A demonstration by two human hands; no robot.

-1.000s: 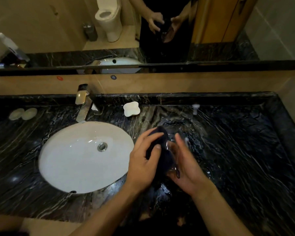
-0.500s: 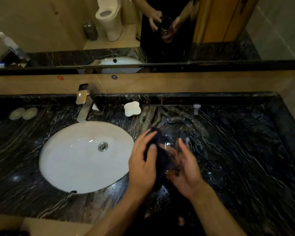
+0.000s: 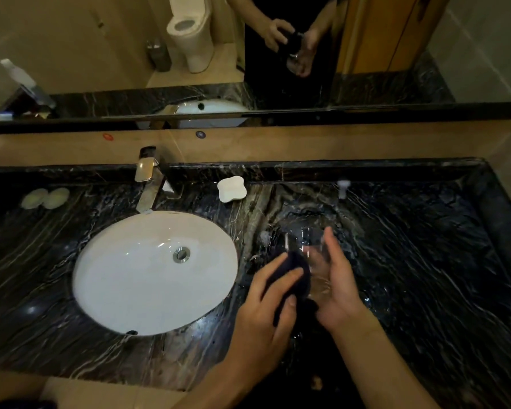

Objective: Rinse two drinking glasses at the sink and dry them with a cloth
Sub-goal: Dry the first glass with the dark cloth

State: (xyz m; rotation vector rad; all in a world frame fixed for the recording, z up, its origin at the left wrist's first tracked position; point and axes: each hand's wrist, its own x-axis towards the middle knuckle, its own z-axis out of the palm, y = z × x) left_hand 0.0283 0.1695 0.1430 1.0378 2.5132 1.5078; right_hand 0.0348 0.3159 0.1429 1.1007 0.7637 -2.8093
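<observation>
White sink point(image 3: 124, 278) set in dark marble counter point(image 3: 425, 276). Left hand point(image 3: 263, 317): grip curled round dark cloth point(image 3: 295, 273), pressed against clear glass point(image 3: 306, 246). Right hand point(image 3: 337, 287): grip cupped around glass, held above counter right of sink.

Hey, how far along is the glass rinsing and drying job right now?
Rinsing looks over: no water runs from the faucet. In hand: the right hand holds a clear glass over the counter while the left hand wipes it with a dark cloth. No second glass is visible, so its state is unknown.
</observation>
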